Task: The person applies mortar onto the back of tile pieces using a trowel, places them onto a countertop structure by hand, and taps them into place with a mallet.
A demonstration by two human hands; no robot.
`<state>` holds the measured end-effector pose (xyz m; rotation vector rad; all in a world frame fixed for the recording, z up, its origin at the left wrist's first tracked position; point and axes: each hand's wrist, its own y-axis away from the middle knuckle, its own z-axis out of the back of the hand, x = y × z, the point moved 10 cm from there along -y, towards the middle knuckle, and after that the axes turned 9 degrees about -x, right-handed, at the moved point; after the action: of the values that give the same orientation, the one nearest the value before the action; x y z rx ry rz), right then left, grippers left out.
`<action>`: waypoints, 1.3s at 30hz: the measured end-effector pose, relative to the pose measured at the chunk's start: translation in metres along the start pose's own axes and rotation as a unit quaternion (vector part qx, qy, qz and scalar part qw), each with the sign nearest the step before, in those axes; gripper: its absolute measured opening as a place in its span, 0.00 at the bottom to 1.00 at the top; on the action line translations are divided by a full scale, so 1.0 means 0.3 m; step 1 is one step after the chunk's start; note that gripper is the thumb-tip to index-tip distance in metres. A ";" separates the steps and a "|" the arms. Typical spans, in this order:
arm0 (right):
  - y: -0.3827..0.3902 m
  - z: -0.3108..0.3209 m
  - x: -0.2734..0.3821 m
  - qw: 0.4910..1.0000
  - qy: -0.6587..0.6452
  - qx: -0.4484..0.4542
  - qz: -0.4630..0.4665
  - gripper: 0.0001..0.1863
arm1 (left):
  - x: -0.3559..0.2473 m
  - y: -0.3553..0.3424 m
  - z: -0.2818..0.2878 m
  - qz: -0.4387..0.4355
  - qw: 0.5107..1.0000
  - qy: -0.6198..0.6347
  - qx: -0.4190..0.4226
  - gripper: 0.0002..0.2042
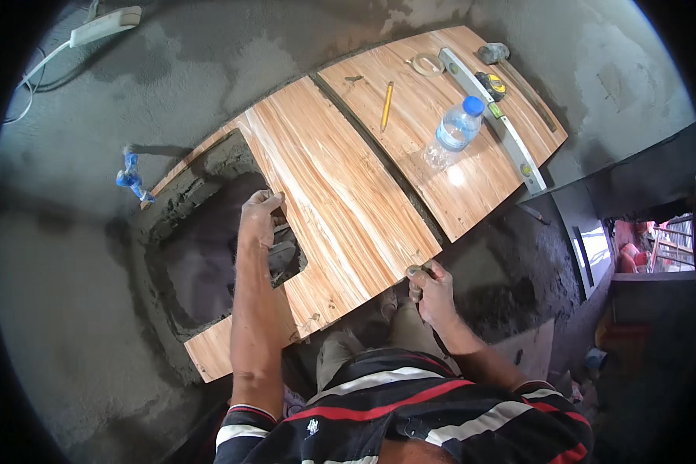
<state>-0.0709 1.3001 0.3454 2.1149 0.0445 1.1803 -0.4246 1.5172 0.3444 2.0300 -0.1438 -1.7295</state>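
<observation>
A large wood-grain tile (325, 201) with a square cut-out on its left side lies on a grey mortar surface. My left hand (259, 213) grips the tile's edge at the cut-out, fingers curled over it. My right hand (433, 282) holds the tile's near right corner. Below the cut-out is a dark recessed hole (201, 271) rimmed with wet mortar. A second wood-grain tile (448, 155) lies beside the first one, to the right, with a dark gap between them.
On the second tile lie a yellow pencil (387, 104), a plastic water bottle (452, 131), a tape roll (425, 63), a tape measure (491, 83) and a long spirit level (491, 116). A hammer head (493, 52) sits at its far corner. A white power strip (104, 25) is far left.
</observation>
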 end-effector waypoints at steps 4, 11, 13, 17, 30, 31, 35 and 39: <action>-0.022 0.034 -0.035 1.000 0.018 -0.019 0.000 0.06 | 0.020 0.012 -0.014 0.011 1.000 -0.001 -0.015 0.06; -0.023 0.036 -0.029 0.999 0.036 -0.030 0.009 0.08 | 0.029 -0.002 -0.002 -0.011 0.999 0.043 -0.024 0.04; -0.040 0.051 -0.043 0.999 0.037 -0.026 0.008 0.08 | 0.029 -0.006 -0.007 -0.015 0.998 0.051 -0.021 0.04; -0.050 0.058 -0.047 0.999 0.039 -0.016 0.004 0.08 | 0.039 -0.010 -0.006 -0.011 0.999 0.034 -0.036 0.04; -0.071 0.080 -0.077 0.998 0.047 -0.027 -0.017 0.10 | 0.050 -0.018 -0.010 -0.012 0.999 0.012 -0.039 0.05; -0.071 0.078 -0.077 0.998 0.047 -0.028 -0.019 0.10 | 0.050 -0.018 -0.008 -0.012 0.999 0.013 -0.039 0.05; -0.062 0.073 -0.063 0.999 0.036 -0.031 -0.016 0.11 | 0.046 -0.011 -0.019 -0.009 0.999 0.009 -0.043 0.06; -0.059 0.066 -0.061 0.999 0.026 -0.027 -0.023 0.10 | 0.047 -0.017 -0.007 -0.008 0.999 0.002 -0.044 0.06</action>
<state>-0.0613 1.2958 0.3149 2.0262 0.0845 1.1966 -0.4207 1.5171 0.3298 1.9764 -0.0503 -1.7096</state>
